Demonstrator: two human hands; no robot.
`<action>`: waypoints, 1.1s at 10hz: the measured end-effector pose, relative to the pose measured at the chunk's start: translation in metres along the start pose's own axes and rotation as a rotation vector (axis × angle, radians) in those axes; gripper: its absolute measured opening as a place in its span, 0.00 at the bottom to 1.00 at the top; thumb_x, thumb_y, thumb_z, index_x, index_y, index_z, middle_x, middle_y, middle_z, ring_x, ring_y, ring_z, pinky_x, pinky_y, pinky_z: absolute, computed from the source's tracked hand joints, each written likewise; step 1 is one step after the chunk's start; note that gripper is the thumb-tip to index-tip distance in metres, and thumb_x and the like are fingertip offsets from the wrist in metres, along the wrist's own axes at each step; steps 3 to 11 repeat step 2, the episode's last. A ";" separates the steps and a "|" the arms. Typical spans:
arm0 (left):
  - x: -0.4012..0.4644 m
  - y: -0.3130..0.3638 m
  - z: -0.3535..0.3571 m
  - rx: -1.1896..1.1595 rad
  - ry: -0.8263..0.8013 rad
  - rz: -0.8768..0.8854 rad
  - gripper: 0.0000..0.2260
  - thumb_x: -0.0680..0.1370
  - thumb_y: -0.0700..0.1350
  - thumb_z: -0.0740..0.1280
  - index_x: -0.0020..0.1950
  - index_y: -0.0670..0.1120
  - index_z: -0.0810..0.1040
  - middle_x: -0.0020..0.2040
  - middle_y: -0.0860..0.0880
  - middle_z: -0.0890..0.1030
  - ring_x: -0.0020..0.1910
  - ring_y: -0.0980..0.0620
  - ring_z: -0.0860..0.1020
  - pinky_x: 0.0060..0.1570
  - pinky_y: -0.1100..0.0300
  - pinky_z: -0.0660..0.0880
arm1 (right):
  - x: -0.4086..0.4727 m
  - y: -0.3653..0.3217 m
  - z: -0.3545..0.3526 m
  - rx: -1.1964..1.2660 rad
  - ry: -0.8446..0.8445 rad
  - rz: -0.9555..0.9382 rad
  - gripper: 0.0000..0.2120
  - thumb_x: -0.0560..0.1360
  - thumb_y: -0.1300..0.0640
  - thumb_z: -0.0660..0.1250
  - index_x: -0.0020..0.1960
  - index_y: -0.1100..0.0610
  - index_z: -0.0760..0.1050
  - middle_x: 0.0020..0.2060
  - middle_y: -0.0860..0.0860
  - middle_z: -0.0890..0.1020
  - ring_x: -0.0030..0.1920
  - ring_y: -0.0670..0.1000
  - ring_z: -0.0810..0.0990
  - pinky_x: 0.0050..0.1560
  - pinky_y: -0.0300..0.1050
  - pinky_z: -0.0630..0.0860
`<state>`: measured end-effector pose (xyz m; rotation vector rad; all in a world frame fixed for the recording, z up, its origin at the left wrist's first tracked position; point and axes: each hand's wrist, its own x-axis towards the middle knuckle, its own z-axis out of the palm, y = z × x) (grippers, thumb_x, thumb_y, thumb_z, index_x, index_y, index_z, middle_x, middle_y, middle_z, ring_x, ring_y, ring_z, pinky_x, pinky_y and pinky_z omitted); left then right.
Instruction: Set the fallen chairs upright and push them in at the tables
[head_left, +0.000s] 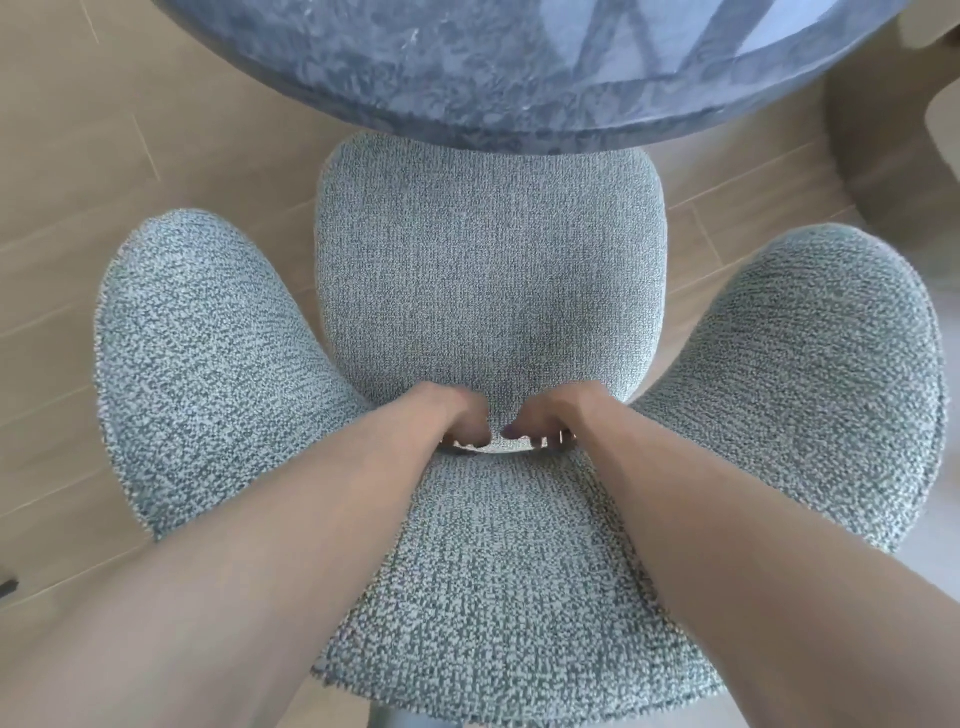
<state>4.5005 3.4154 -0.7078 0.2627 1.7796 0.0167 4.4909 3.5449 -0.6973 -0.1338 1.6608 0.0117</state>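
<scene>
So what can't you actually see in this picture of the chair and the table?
All from the head view:
- Chair legs and base: hidden beneath the seat and backrest.
- Front edge of the seat: covered by the table top.
- Table's far side: cut off by the top edge.
- Fingertips of the left hand and right hand: curled into the gap at the seat's rear.
- Pale object at right: cut off by the edge.

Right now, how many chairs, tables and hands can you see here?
Upholstered grey-blue chair: 1
Round blue marble-look table: 1
Hands: 2, left hand and right hand, both gripping the gap behind the seat
Total: 4
</scene>
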 end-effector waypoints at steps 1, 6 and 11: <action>-0.027 0.003 -0.024 -0.118 0.314 0.029 0.09 0.81 0.46 0.61 0.43 0.45 0.75 0.40 0.48 0.77 0.36 0.53 0.77 0.34 0.61 0.75 | -0.017 0.001 -0.013 0.104 0.396 -0.057 0.17 0.83 0.48 0.56 0.54 0.60 0.76 0.50 0.54 0.81 0.45 0.52 0.81 0.47 0.46 0.79; -0.067 0.012 -0.049 -0.473 0.553 0.114 0.07 0.79 0.37 0.61 0.52 0.43 0.78 0.48 0.45 0.81 0.41 0.48 0.80 0.42 0.52 0.80 | -0.056 -0.010 -0.027 0.423 0.678 -0.136 0.16 0.83 0.52 0.55 0.45 0.61 0.74 0.39 0.54 0.79 0.35 0.50 0.78 0.32 0.42 0.73; -0.067 0.012 -0.049 -0.473 0.553 0.114 0.07 0.79 0.37 0.61 0.52 0.43 0.78 0.48 0.45 0.81 0.41 0.48 0.80 0.42 0.52 0.80 | -0.056 -0.010 -0.027 0.423 0.678 -0.136 0.16 0.83 0.52 0.55 0.45 0.61 0.74 0.39 0.54 0.79 0.35 0.50 0.78 0.32 0.42 0.73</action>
